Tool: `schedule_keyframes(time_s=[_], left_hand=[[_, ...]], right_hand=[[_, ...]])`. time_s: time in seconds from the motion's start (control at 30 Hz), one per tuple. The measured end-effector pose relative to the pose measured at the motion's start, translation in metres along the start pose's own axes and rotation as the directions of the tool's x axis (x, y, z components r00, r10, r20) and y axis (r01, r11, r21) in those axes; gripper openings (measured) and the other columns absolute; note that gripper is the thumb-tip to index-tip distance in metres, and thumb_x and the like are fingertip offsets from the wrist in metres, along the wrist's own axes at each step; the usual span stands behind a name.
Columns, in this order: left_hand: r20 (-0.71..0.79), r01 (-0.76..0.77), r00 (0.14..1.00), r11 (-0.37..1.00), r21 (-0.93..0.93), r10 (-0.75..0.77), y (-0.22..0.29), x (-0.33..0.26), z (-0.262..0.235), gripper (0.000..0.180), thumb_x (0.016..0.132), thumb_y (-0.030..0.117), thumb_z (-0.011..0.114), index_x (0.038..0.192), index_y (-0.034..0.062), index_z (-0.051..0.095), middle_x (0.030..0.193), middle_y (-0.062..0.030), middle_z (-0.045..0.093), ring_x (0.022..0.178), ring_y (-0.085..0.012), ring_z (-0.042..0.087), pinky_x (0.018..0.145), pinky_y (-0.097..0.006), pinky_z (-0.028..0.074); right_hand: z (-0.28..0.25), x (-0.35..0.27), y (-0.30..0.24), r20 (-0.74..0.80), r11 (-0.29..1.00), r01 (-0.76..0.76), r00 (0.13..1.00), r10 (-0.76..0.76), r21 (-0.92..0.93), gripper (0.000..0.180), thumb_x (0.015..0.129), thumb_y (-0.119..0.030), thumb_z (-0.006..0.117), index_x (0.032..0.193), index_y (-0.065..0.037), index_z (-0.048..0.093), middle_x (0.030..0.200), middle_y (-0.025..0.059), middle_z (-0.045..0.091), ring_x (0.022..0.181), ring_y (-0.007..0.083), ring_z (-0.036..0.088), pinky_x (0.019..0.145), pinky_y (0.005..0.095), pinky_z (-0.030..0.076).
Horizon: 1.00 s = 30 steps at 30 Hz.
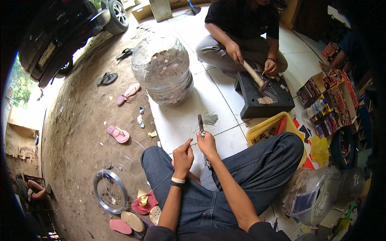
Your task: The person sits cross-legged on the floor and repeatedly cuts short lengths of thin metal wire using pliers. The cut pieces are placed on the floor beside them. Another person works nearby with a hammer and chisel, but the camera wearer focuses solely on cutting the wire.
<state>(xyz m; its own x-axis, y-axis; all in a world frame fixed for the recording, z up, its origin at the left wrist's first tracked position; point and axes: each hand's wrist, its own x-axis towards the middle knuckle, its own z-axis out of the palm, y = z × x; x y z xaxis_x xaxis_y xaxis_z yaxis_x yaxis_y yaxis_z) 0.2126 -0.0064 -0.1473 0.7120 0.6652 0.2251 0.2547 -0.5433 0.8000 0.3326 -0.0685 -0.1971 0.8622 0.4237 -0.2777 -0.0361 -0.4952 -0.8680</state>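
My left hand is closed in a pinch above my lap. A thin wire runs up to it from the left, though its end between the fingers is too fine to see. Beside it, my right hand wraps round a long, narrow dark tool; its upper end sticks out past the thumb and its lower part shows below the fist. The two hands are close together. Just beyond them, a small pile of short cut wire pieces lies on the white tiles.
A wire coil and several sandals lie on the dirt at left. Ahead stands a big clear plastic container of scraps. Another person hammers at a black bench. At right are a yellow tray and toy boxes.
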Motion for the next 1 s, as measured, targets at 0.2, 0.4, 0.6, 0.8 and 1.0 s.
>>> schedule_keyframes(time_s=[0.2,0.4,0.6,0.8,1.0], left_hand=[[0.023,0.023,0.999,1.0,-0.008,-0.023,-0.001,0.0,0.0,0.031,0.088,0.0,0.061,0.116,0.0034,0.074,0.072,-0.0235,0.064,0.057,-0.0323,0.063,0.059,-0.04,0.048],[0.024,0.021,0.999,1.0,-0.003,-0.021,0.001,0.0,0.0,0.032,0.087,-0.001,0.061,0.116,0.0031,0.073,0.072,-0.0232,0.064,0.058,-0.0332,0.063,0.059,-0.041,0.048],[-0.009,-0.021,1.0,1.0,-0.002,0.021,0.004,0.001,-0.002,0.034,0.087,-0.001,0.061,0.118,0.005,0.073,0.073,-0.0228,0.064,0.058,-0.0335,0.063,0.059,-0.041,0.049],[-0.005,-0.045,0.999,0.998,-0.035,0.045,0.007,0.001,0.0,0.032,0.087,-0.002,0.06,0.117,0.0033,0.072,0.075,-0.0224,0.065,0.06,-0.0336,0.063,0.06,-0.041,0.049],[-0.041,-0.042,0.998,0.999,0.007,0.042,0.005,0.0,0.0,0.029,0.087,-0.003,0.059,0.112,0.0018,0.073,0.077,-0.023,0.067,0.063,-0.0354,0.065,0.063,-0.041,0.05]], right_hand=[[0.002,0.0,0.001,0.004,0.993,-0.006,1.0,0.005,0.117,0.039,0.097,-0.034,0.063,0.095,0.005,0.066,0.091,0.0291,0.071,0.091,0.0484,0.068,0.083,0.0522,0.052],[0.003,-0.005,-0.003,-0.11,0.999,0.044,0.993,-0.044,-0.002,0.042,0.086,-0.038,0.078,0.084,0.002,0.068,0.077,0.0224,0.072,0.079,0.0411,0.071,0.075,0.049,0.054],[0.002,-0.003,-0.005,-0.086,0.999,0.032,0.996,-0.028,0.034,0.042,0.076,-0.034,0.088,0.065,-0.001,0.064,0.065,0.0201,0.068,0.066,0.0391,0.069,0.069,0.0466,0.055],[-0.002,-0.005,-0.009,-0.028,0.997,-0.045,0.999,0.047,0.064,0.041,0.077,-0.034,0.087,0.07,-0.001,0.065,0.068,0.0201,0.069,0.07,0.0398,0.07,0.07,0.047,0.055],[-0.003,-0.012,-0.018,-0.091,0.997,-0.044,0.995,0.038,-0.067,0.041,0.088,-0.037,0.075,0.086,0.004,0.067,0.089,0.0268,0.072,0.089,0.0454,0.07,0.082,0.0518,0.053]])
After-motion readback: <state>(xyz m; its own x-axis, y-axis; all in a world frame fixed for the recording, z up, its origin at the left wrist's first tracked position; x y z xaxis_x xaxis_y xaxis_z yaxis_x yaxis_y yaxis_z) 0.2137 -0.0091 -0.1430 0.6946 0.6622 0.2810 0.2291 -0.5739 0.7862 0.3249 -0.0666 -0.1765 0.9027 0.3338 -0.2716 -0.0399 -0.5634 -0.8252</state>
